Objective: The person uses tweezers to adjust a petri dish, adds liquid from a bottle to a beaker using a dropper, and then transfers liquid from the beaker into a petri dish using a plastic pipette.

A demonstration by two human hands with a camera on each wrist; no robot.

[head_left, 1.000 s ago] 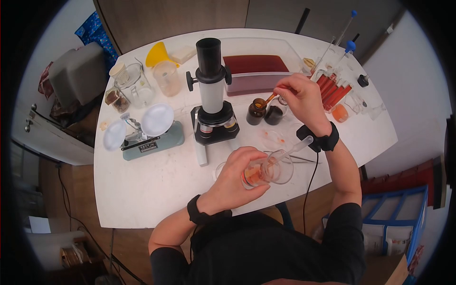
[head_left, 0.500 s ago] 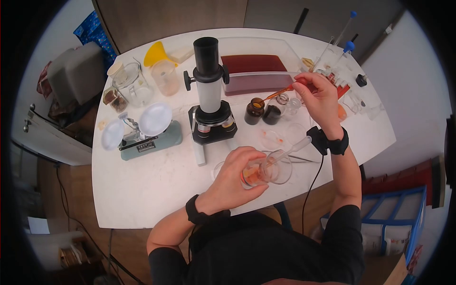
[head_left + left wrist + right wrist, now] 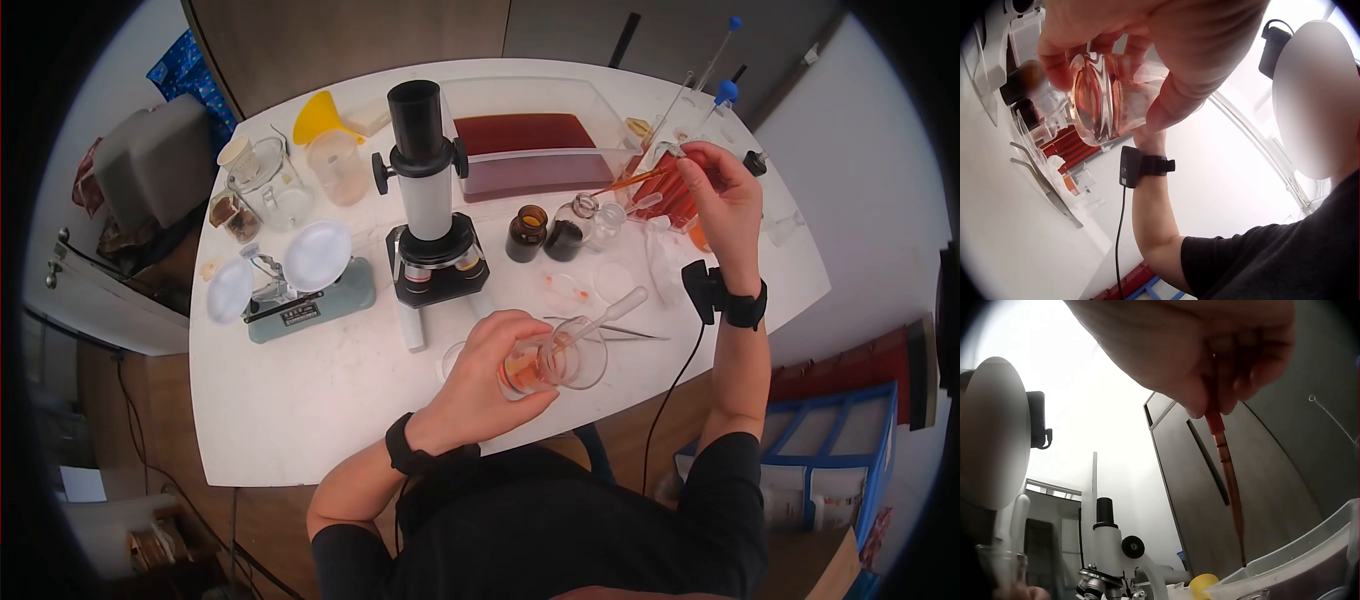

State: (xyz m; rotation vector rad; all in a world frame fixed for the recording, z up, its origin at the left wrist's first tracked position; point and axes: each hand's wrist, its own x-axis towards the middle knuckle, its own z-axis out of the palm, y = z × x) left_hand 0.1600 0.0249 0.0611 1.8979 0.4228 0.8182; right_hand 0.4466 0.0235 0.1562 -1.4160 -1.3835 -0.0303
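Observation:
My left hand (image 3: 475,375) grips a small glass beaker (image 3: 522,368), tilted, with orange-red contents low inside. A clear plastic pipette (image 3: 622,306) leans out of its mouth. Between thumb and fingers, my right hand (image 3: 728,195) pinches a dropper (image 3: 640,179) with a red bulb; in the right wrist view its tube (image 3: 1229,481) looks brown and points downward. In the head view the dropper's tip overlaps the mouth of a clear glass bottle (image 3: 565,240) with a dark lower part. Left of that stands an uncapped amber bottle (image 3: 525,240).
A microscope (image 3: 430,205) stands mid-table, with a balance (image 3: 310,290) to its left. Behind the bottles is a plastic tub (image 3: 530,175) of dark red liquid. Red-filled test tubes (image 3: 675,190) stand at right. Tweezers (image 3: 635,336) lie beyond the beaker.
My right hand has moved right, drawing the dropper's tip away from the amber bottle's mouth. The left hand and beaker have stayed nearly in place.

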